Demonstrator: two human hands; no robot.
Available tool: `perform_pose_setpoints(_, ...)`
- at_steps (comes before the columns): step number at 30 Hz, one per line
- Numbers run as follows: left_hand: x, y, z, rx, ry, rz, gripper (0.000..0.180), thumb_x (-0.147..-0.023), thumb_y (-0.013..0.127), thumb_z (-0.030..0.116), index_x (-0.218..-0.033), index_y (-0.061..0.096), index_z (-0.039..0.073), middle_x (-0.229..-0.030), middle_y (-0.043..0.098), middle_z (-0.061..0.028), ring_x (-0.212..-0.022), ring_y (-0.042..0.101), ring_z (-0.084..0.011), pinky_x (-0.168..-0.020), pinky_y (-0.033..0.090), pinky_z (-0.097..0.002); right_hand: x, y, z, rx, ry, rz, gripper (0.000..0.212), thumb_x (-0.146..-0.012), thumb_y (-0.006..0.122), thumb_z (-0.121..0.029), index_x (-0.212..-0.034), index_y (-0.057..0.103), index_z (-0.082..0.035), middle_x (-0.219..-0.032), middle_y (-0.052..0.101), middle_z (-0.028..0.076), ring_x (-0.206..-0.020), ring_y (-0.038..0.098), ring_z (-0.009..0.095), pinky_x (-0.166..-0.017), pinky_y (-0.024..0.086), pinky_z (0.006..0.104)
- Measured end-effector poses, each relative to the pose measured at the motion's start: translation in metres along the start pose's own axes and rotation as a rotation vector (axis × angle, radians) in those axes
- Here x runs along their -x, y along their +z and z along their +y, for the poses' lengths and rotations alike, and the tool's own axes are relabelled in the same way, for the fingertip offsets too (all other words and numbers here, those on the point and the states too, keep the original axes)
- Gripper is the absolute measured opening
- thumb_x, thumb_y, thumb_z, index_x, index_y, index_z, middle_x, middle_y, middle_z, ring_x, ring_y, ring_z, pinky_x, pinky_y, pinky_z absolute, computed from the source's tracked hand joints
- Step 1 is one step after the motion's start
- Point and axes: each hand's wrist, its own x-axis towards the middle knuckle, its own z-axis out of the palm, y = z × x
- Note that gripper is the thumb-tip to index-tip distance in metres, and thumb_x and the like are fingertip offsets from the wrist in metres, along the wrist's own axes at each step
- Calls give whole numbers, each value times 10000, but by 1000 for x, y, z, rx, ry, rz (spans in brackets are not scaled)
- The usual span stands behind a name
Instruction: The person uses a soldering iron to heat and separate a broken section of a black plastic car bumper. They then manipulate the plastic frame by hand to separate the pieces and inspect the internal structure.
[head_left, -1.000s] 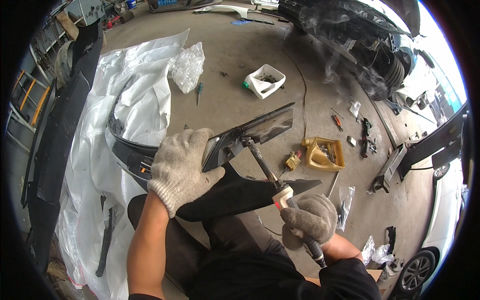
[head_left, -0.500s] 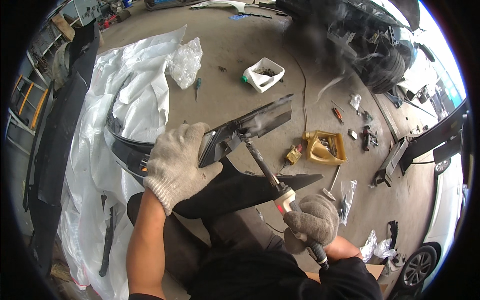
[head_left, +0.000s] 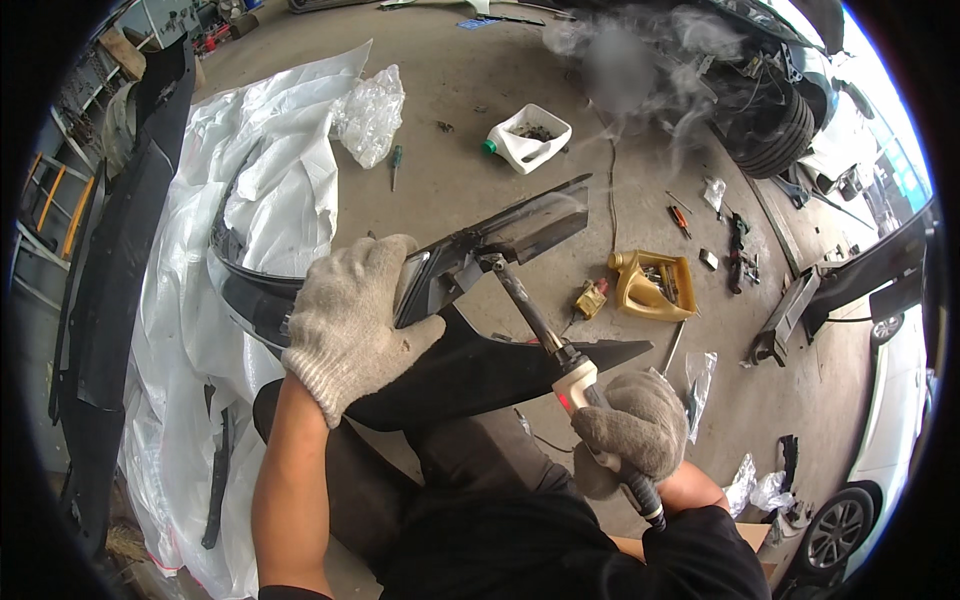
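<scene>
My left hand, in a knitted grey work glove, is closed over a black plastic car trim piece that tilts up to the right. Below it, a larger black pointed panel lies across my lap; I cannot tell whether the two are joined. A pale-handled hot-air gun with a long metal barrel sits in my gloved right hand, fingers wrapped around it. Its tip meets or nearly meets the underside of the trim, near the middle. Thin smoke hangs beyond the trim's far end.
White plastic sheeting with a glossy black curved part covers the left. A cut white jug and a cut gold jug with tools stand ahead. A screwdriver, a lift arm and a car wheel lie around.
The gun and my right hand have shifted slightly right, with the tip still at the trim. The left hand keeps its hold. Dark smoke at upper right has thinned into paler wisps.
</scene>
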Motion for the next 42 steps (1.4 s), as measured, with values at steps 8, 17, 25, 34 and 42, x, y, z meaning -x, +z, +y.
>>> perform_pose_setpoints(8, 2, 2, -1, -7, -4, 4, 702, -688, 835, 269, -1290, 549, 50, -1202, 635, -188, -1101, 599, -418, -990, 468, -511, -2, -3, 0, 4, 33, -49, 310, -772, 728, -265, -1042, 770, -119, -693, 627, 62, -599, 630, 263, -546, 475, 372)
perform_pose_setpoints(17, 1, 1, 0, -3, -25, -11, 708, -692, 833, 286, -1298, 545, 61, -1201, 632, -193, -1097, 597, -426, -992, 461, -510, -4, -9, -8, -77, 243, -83, 205, -771, 737, -269, -903, 746, -113, -804, 636, 97, -768, 644, 339, -696, 498, 439)
perform_pose_setpoints(25, 2, 1, 0, -4, -10, -2, 707, -693, 838, 286, -1290, 546, 45, -1159, 643, -189, -1072, 613, -406, -978, 468, -503, 0, -14, -9, -124, 299, -98, 266, -826, 714, -307, -929, 736, -63, -835, 651, 100, -820, 643, 337, -746, 495, 445)
perform_pose_setpoints(34, 1, -1, 2, -14, -17, -3, 702, -693, 841, 280, -1285, 547, 45, -1168, 642, -191, -1068, 616, -414, -973, 477, -504, 15, -22, -1, -312, 428, -128, 404, -841, 788, -303, -1101, 699, -8, -1088, 670, 140, -967, 648, 273, -851, 530, 399)
perform_pose_setpoints(42, 2, 0, 1, -1, -9, 19, 678, -705, 827, 283, -1280, 555, 47, -1189, 640, -192, -1087, 615, -412, -975, 481, -498, 34, -26, 13, -280, 335, -102, 637, -766, 867, -139, -1320, 578, -13, -1174, 668, 121, -1055, 657, 234, -928, 554, 368)
